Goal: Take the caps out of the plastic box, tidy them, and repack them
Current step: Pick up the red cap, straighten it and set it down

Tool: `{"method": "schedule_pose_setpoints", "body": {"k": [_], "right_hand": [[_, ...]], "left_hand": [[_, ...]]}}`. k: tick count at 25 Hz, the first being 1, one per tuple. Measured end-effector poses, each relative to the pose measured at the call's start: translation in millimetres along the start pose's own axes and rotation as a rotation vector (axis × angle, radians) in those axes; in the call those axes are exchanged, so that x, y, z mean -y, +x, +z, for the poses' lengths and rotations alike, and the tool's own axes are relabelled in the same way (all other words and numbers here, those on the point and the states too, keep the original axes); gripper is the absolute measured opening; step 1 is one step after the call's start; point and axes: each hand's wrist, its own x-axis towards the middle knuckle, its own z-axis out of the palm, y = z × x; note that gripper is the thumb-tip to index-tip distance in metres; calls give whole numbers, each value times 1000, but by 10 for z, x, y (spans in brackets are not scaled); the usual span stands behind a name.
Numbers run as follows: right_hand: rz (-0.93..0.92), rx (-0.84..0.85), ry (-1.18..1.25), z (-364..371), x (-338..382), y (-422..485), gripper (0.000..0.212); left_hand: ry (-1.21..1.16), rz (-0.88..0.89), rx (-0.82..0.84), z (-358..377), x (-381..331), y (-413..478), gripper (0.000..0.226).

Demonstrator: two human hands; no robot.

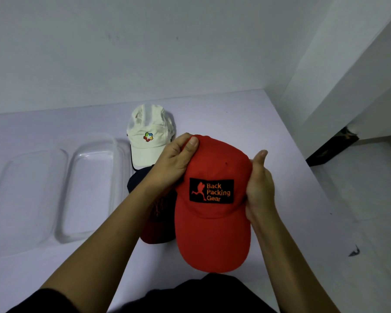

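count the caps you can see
3 at least: red cap gripped by left hand and right hand; white cap farther back on the table; dark cap between them, partly hidden, so its navy and maroon parts may be two caps.

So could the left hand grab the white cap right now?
Probably not right away. The left hand is busy gripping the red cap, together with the right hand. The white cap lies free on the table just beyond it, so after letting go it likely could.
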Motion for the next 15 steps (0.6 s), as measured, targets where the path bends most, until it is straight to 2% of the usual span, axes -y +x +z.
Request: {"method": "schedule_pose_setpoints", "body": {"k": [2, 4, 7, 9, 11, 13, 15], "right_hand": [[-48, 19, 22, -22, 18, 3, 74], [-96, -37, 19, -75, 17, 4, 71], [-77, -121, 8, -182, 6, 66, 65], [-94, -72, -24, -210, -5, 99, 60], [-56, -14, 5, -198, -53, 123, 58], [-38, 28, 50, -243, -137, 177, 71], [-141, 50, -90, -315, -301, 315, 84]], "left_hand": [[-110, -107, 39, 7, 8, -12, 28], [-151, -217, 96, -48, 37, -49, 30], [-155, -346, 271, -150, 85, -147, 37], [-210, -415, 343, -99, 83, -190, 36], [-240, -432, 324, -16, 128, -184, 33], [-225, -447, 292, 33, 260, -123, 27], [-201, -483, 278, 53, 489, -49, 23]]}}
